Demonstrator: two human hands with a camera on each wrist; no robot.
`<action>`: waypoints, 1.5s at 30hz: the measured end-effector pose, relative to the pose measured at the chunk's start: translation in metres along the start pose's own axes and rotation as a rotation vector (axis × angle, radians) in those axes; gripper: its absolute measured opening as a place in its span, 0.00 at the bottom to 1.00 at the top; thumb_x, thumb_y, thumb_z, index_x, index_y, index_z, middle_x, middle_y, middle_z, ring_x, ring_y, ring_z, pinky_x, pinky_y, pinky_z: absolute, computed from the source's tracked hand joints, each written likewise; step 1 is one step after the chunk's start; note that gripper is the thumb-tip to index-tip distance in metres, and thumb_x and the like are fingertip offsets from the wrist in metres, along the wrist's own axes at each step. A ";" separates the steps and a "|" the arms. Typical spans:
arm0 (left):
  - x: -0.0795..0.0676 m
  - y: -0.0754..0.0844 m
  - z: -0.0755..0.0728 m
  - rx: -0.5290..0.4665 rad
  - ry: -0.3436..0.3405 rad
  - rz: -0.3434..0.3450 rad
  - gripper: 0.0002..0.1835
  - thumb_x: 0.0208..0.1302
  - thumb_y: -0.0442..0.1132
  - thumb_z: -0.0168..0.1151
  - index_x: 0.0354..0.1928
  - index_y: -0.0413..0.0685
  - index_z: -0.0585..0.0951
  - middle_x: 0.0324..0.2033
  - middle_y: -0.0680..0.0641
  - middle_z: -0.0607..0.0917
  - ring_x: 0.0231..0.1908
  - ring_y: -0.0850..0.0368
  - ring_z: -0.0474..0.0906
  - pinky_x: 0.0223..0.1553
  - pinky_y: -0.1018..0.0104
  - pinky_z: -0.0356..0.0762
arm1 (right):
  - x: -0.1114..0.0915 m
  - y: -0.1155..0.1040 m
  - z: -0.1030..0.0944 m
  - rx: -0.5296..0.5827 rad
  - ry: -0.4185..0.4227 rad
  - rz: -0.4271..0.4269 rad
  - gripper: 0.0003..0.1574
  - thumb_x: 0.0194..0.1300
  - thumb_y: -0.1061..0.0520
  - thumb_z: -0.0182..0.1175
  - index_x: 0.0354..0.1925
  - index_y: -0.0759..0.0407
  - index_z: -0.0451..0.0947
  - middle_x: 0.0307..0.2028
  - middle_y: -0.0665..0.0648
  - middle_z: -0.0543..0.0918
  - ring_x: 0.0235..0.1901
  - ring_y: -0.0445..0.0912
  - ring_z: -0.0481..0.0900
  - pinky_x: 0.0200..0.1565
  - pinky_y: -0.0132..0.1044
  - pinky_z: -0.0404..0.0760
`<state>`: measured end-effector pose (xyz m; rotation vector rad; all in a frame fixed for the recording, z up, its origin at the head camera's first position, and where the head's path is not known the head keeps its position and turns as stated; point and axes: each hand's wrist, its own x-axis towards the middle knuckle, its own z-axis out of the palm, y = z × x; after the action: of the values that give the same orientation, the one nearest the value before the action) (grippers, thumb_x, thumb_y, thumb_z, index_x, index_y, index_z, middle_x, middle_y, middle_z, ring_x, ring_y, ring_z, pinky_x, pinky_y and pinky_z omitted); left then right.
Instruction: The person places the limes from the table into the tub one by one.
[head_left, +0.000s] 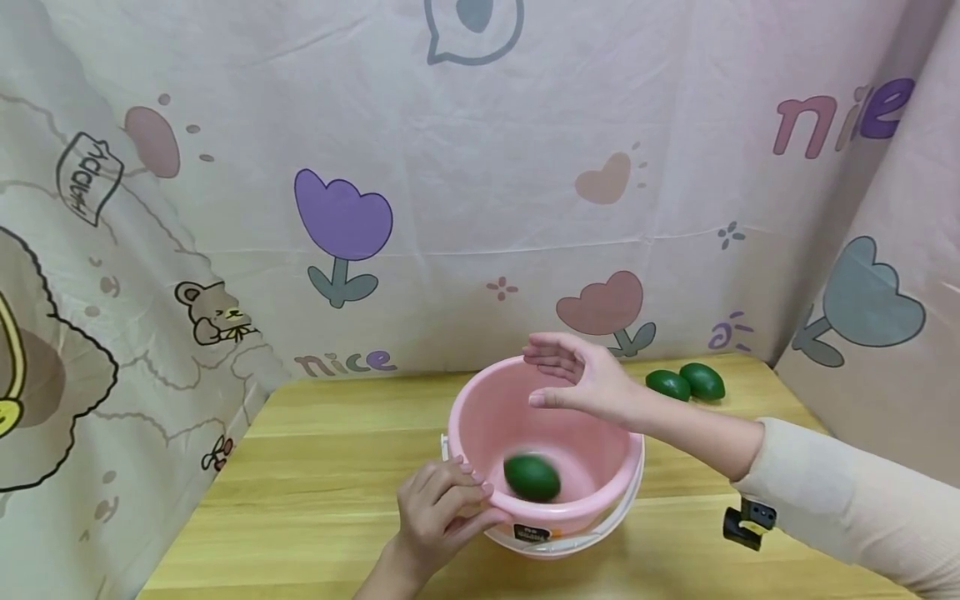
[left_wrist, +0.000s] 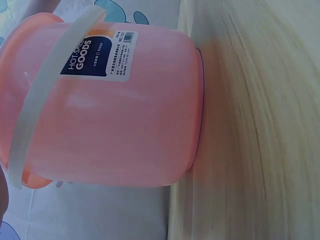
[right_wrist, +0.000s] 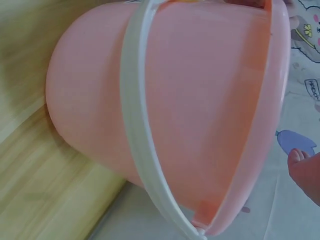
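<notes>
A pink plastic bucket [head_left: 487, 408] stands upright on the table, its white handle [right_wrist: 135, 90] hanging down on the near side. My left hand [head_left: 446, 504] pinches the bucket's near-left rim, fingers over the edge and thumb along the outside. Inside, toward the near wall, is a glossy dark green oval fruit [head_left: 532, 477], slightly blurred at its upper edge. Over the bucket's far-right side, my right hand [head_left: 581, 375] holds nothing, its fingers and thumb spread apart. The right wrist view catches only part of this hand [right_wrist: 307, 172] beyond the rim.
Two more dark green fruits, one [head_left: 667, 385] beside another [head_left: 702, 381], lie at the table's far right, behind my right forearm. The wooden table [head_left: 337, 458] ends at a printed cloth backdrop [head_left: 450, 167]. A label [left_wrist: 95, 55] marks the bucket's outside.
</notes>
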<state>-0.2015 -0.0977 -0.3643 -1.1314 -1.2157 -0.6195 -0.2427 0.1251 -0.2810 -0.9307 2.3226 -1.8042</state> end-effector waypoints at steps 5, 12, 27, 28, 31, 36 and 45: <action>0.000 0.000 0.000 0.001 0.003 -0.003 0.18 0.48 0.51 0.68 0.16 0.44 0.79 0.16 0.51 0.77 0.21 0.58 0.73 0.28 0.73 0.79 | -0.001 -0.004 -0.003 -0.015 0.009 -0.014 0.45 0.49 0.58 0.69 0.62 0.63 0.60 0.57 0.62 0.72 0.58 0.53 0.70 0.59 0.42 0.71; 0.002 -0.001 0.001 0.004 -0.001 -0.009 0.18 0.49 0.51 0.67 0.16 0.44 0.79 0.16 0.50 0.78 0.21 0.59 0.73 0.28 0.72 0.79 | -0.001 -0.003 -0.004 -0.045 0.003 -0.016 0.43 0.50 0.59 0.68 0.61 0.63 0.60 0.56 0.62 0.73 0.57 0.53 0.71 0.58 0.37 0.72; 0.001 -0.001 0.002 -0.002 0.000 -0.004 0.18 0.48 0.51 0.68 0.17 0.43 0.79 0.16 0.51 0.77 0.21 0.58 0.73 0.28 0.73 0.78 | -0.002 0.000 -0.008 -0.076 0.024 -0.017 0.42 0.50 0.59 0.68 0.61 0.62 0.61 0.56 0.61 0.73 0.57 0.53 0.71 0.58 0.35 0.73; 0.001 -0.001 0.002 -0.002 0.000 -0.004 0.18 0.48 0.51 0.68 0.17 0.43 0.79 0.16 0.51 0.77 0.21 0.58 0.73 0.28 0.73 0.78 | -0.002 0.000 -0.008 -0.081 0.027 -0.013 0.43 0.50 0.59 0.68 0.61 0.62 0.61 0.56 0.61 0.73 0.57 0.53 0.72 0.58 0.35 0.72; 0.001 -0.001 0.002 0.001 0.000 -0.006 0.18 0.48 0.51 0.67 0.17 0.43 0.79 0.16 0.50 0.77 0.21 0.58 0.73 0.28 0.73 0.78 | -0.001 0.002 -0.010 -0.096 0.038 -0.003 0.42 0.50 0.58 0.68 0.61 0.61 0.61 0.56 0.60 0.73 0.56 0.51 0.72 0.58 0.33 0.72; -0.006 -0.002 0.001 0.004 0.000 -0.006 0.18 0.46 0.52 0.69 0.17 0.43 0.80 0.17 0.51 0.78 0.22 0.59 0.73 0.29 0.73 0.79 | -0.001 0.006 -0.014 -0.143 0.067 0.011 0.42 0.50 0.56 0.69 0.61 0.59 0.62 0.56 0.58 0.74 0.56 0.50 0.72 0.58 0.33 0.72; -0.007 -0.002 0.000 0.000 -0.001 -0.007 0.18 0.46 0.52 0.69 0.18 0.43 0.80 0.17 0.51 0.78 0.21 0.60 0.72 0.29 0.73 0.79 | -0.002 0.009 -0.020 -0.144 0.101 0.020 0.42 0.49 0.57 0.69 0.61 0.60 0.62 0.56 0.60 0.73 0.57 0.55 0.71 0.59 0.41 0.71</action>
<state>-0.2050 -0.0993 -0.3699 -1.1279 -1.2214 -0.6240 -0.2531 0.1446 -0.2832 -0.8476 2.5420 -1.7349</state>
